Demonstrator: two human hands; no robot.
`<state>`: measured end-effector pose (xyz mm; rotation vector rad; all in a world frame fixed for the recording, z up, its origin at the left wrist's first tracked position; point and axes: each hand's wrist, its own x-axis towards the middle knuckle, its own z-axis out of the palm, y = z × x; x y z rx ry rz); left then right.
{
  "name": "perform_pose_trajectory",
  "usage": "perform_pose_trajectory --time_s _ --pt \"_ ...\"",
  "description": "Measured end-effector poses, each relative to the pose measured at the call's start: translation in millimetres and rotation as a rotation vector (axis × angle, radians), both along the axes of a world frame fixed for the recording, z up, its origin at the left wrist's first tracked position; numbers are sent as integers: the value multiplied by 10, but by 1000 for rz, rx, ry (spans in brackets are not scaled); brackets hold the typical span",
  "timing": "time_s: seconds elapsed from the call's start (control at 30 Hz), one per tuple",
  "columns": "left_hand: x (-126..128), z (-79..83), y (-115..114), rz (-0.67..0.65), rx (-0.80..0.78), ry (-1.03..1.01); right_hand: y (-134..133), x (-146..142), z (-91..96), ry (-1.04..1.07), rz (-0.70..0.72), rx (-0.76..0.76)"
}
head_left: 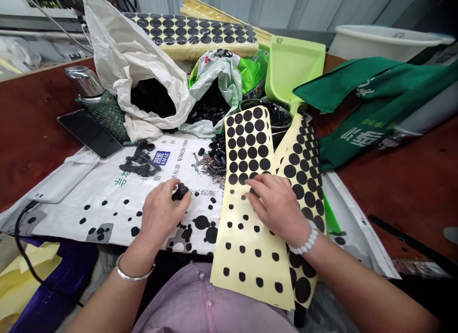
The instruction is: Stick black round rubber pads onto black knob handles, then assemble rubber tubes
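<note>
Between the thumb and fingers of my left hand is a small black knob-like part, held above the white printed sack cloth. My right hand rests over a cream sheet of round black stickers, thumb and fingertips at the lower edge of its full dots. Whether a sticker is pinched there I cannot make out. Below the fingers the sheet carries only small black leftover pieces. A second sticker sheet lies under and to the right. Several black plastic parts lie in a pile left of centre.
Small black and metal parts are heaped behind my hands. Farther back stand a white bag of black parts, a green dustpan and wrapped sticker sheets. A phone leans at left; green cloth hangs at right.
</note>
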<state>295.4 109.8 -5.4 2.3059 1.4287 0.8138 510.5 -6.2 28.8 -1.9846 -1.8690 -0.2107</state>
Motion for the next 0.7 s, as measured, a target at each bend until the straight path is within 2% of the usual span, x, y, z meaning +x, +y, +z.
perform_pose_trajectory --time_s 0.07,0.13,0.27,0.37,0.5,0.7 --pt "15 -22 55 19 210 123 31 113 -11 -179 -66 -52" --pt "131 -40 -12 -61 278 120 63 173 -36 -305 -95 -97" --pt "507 -114 -343 -460 202 128 98 185 -96 -469 -113 -136" --pt "705 -215 -516 -626 109 179 89 168 -121 -499 -76 -156" --pt "764 -311 -537 -607 32 182 96 178 -138 -486 -59 -171" --pt "751 -318 -507 -594 15 177 165 229 -158 -450 -95 -170"
